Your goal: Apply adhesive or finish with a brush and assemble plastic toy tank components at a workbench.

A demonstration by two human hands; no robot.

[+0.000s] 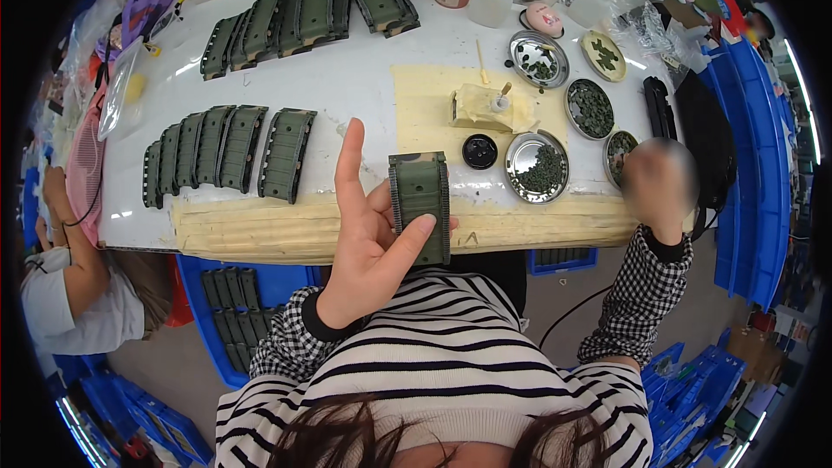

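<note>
My left hand [364, 251] grips a dark green, slightly curved plastic piece [419, 184] with toothed side edges and a camouflage-patterned end. The thumb presses on its face, the index finger points up and away, and the piece is upright above the table's front edge. Over to the right, my right hand [660, 180] is at a small round dish [617, 149] of small green bits, partly covering it. That hand is blurred, so its fingers do not show. Left of that dish stands a metal dish [537, 166] heaped with similar small dark green parts.
Two rows of like green pieces [238, 147] lie on the left of the white table. A taped block [485, 108] with a small bottle stands mid-table, beside a black round lid [479, 151]. Blue bins [745, 165] flank the right. A co-worker's arm [82, 247] is at left.
</note>
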